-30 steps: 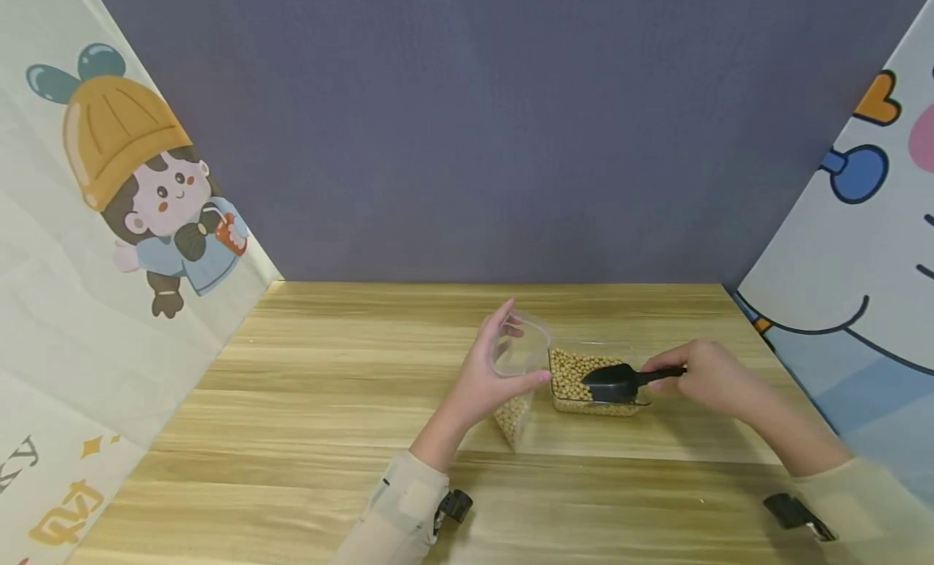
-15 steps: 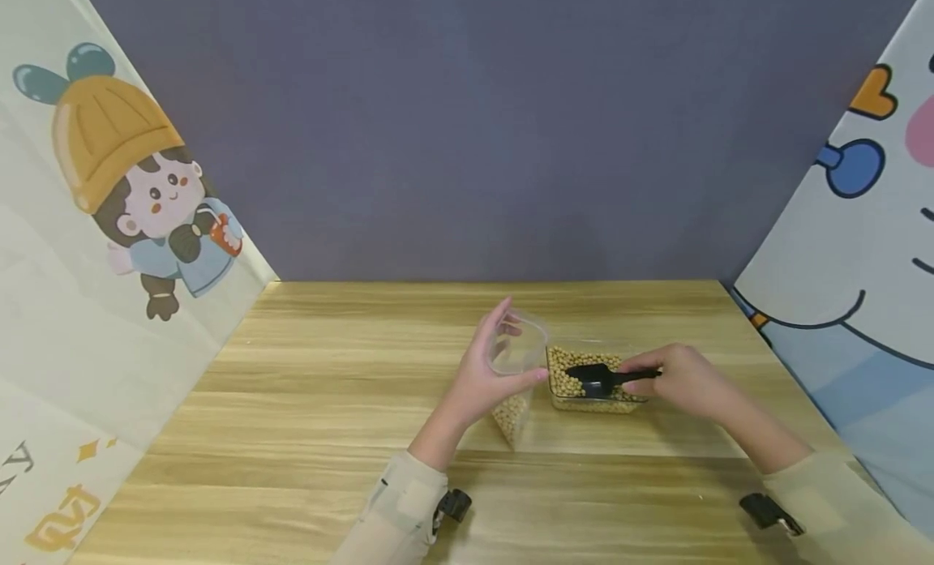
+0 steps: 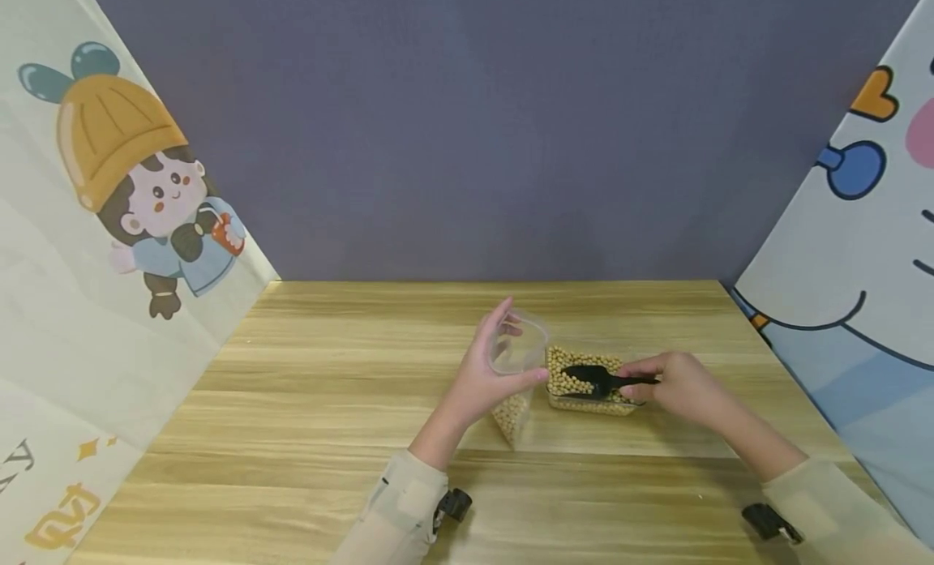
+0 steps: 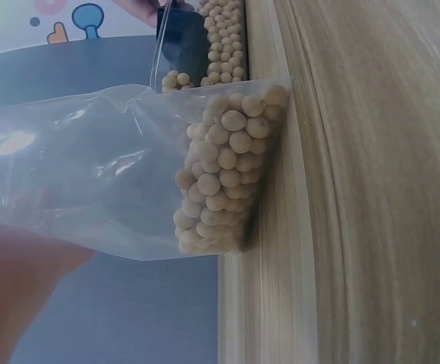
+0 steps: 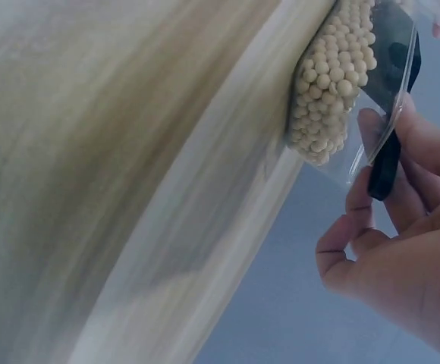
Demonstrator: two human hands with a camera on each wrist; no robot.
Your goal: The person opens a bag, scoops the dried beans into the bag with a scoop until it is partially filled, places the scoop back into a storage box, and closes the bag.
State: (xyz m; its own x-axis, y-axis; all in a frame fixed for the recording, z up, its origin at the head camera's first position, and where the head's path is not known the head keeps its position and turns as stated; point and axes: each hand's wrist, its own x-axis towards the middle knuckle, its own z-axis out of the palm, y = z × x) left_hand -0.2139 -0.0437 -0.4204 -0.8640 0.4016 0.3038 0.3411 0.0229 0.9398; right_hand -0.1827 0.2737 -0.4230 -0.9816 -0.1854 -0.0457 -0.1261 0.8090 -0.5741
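My left hand grips the open rim of a clear plastic bag that stands on the wooden table. Soybeans fill the bag's bottom corner. Just right of the bag sits a clear container of soybeans. My right hand pinches the handle of a black scoop, whose bowl lies down in the container's beans. In the right wrist view my fingers curl round the scoop handle beside the container. The left wrist view shows the scoop behind the bag.
Cartoon-printed panels stand at the table's left and right, with a dark grey wall behind. The wooden tabletop stretches out to the left of and in front of the bag.
My right hand has moved left and down, bringing the scoop from above the container's right end into the beans. The left hand and bag have stayed put.
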